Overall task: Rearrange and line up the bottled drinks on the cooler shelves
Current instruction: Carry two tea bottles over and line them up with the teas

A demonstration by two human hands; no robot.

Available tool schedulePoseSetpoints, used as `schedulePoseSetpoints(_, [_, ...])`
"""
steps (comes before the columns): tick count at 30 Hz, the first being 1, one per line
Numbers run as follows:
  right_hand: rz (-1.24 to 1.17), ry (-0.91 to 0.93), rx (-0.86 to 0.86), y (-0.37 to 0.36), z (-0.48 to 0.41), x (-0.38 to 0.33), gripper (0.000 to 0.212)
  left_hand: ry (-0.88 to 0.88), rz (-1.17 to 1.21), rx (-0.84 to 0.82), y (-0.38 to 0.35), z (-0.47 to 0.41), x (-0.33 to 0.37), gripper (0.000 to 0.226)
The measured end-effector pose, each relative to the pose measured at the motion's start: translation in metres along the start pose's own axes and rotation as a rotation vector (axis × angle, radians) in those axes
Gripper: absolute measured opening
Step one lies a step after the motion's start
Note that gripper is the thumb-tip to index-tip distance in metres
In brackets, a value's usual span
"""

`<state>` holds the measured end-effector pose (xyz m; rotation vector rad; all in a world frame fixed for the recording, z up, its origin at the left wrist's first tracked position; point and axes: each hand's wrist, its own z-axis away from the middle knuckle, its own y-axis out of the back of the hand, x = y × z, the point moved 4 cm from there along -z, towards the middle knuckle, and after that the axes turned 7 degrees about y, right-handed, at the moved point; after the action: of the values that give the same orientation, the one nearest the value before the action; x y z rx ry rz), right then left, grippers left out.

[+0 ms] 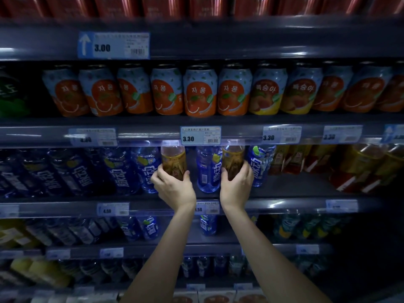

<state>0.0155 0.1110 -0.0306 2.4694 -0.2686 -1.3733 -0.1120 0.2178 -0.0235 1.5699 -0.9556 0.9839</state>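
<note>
While each grip wraps one, left hand [175, 186] on left tea bottle [173, 161], right hand [237, 186] on right tea bottle [232, 159]

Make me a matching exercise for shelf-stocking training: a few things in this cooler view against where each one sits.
Things:
1. left hand
2. right hand
3. grapefruit cans
4. blue bottle

Places:
A. shelf above the hands
B. between the two tea bottles
C. on the left tea bottle
D. on the right tea bottle

Pairs: 1-C, 2-D, 3-A, 4-B
</note>
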Motion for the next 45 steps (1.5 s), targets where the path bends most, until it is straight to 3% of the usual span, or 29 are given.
schedulePoseSetpoints(7, [-0.123, -0.076, 0.03, 0.003, 0.001, 0.006, 0.068, -0.054, 0.053, -0.085, 0.008, -0.004, -0.007, 0.075])
schedulePoseSetpoints(13, [-0.128, -0.013, 0.086, 0.01, 0.016, 0.014, 0.07, -0.125, 0.083, -0.106, 0.017, -0.001, -0.02, 0.077])
schedulePoseSetpoints(19, [-0.128, -0.035, 0.05, 0.004, 0.012, 0.015, 0.085, -0.058, 0.032, -0.111, 0.011, 0.003, -0.02, 0.092])
schedulePoseSetpoints(27, [-0.177, -0.023, 0.081, 0.011, 0.011, 0.02, 0.067, -0.028, 0.127, -0.128, 0.012, -0.007, -0.02, 0.076])
schedulePoseSetpoints(36, [-0.201, -0.044, 0.097, 0.022, 0.024, 0.021, 0.064, -0.044, 0.229, -0.2, 0.026, -0.002, -0.03, 0.064])
schedulePoseSetpoints(45, [-0.183, 0.072, 0.166, 0.049, 0.032, 0.008, 0.054, -0.25, 0.239, -0.304, 0.038, 0.016, -0.029, 0.068])
